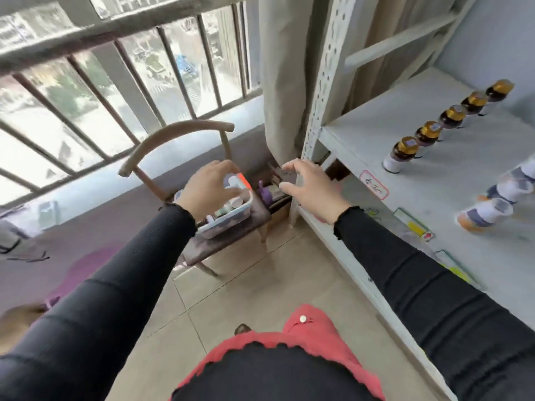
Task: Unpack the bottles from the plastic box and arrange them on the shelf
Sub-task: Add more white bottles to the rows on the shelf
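Frame centre: the left hand [210, 188] curled over a bottle [233, 180] in the box [231, 217]; whether it gripped, unclear. Right hand [311, 188] hovered wide, empty. The box sat near the chair [231, 238] edge and might tip. Right: bottles [428, 134] on shelf [376, 134].

The left hand [210, 189] covers much of the plastic box [228, 217], so whether its fingers grip a bottle cannot be told. The box's contents are blurred. At the shelf's [434, 175] right edge, 3 lying bottles [489, 215] are blurred, 1 cut off.
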The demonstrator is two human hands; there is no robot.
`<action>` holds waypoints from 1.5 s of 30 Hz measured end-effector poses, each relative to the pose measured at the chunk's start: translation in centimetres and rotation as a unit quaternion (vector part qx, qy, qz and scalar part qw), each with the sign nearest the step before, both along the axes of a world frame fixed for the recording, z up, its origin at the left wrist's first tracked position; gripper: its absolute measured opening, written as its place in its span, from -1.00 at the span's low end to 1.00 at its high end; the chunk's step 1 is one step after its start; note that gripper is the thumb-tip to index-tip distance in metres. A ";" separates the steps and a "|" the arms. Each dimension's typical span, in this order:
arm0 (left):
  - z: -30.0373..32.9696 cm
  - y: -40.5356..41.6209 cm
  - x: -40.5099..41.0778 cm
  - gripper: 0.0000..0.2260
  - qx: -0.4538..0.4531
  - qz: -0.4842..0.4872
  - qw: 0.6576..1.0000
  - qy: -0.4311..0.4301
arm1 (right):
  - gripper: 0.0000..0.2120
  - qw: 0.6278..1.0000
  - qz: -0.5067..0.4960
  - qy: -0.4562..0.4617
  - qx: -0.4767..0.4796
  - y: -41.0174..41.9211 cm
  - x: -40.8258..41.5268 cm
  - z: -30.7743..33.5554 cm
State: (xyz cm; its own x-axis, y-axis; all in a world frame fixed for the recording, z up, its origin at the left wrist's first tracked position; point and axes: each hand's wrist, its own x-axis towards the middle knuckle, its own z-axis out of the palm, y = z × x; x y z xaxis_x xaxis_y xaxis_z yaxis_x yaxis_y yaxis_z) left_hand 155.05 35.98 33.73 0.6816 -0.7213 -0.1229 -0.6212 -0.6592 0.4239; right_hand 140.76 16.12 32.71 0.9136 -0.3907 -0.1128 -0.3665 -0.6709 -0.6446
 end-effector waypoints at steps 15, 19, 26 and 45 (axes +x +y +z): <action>-15.8 5.5 15.9 -0.61 0.082 0.135 0.965 0.209 | -0.41 0.975 -0.047 0.208 0.061 3.6 20.9 -17.7; -19.3 4.1 18.4 -0.60 0.089 0.139 0.955 0.246 | -0.34 0.967 -0.080 0.241 0.005 4.1 24.3 -22.3; -25.2 0.0 22.1 -0.55 0.097 0.145 0.929 0.325 | -0.28 0.961 -0.093 0.254 -0.050 4.2 26.1 -26.8; -32.4 -6.4 22.8 -0.58 0.101 0.161 0.857 0.480 | -0.37 0.912 -0.304 0.145 0.234 4.7 19.6 -26.2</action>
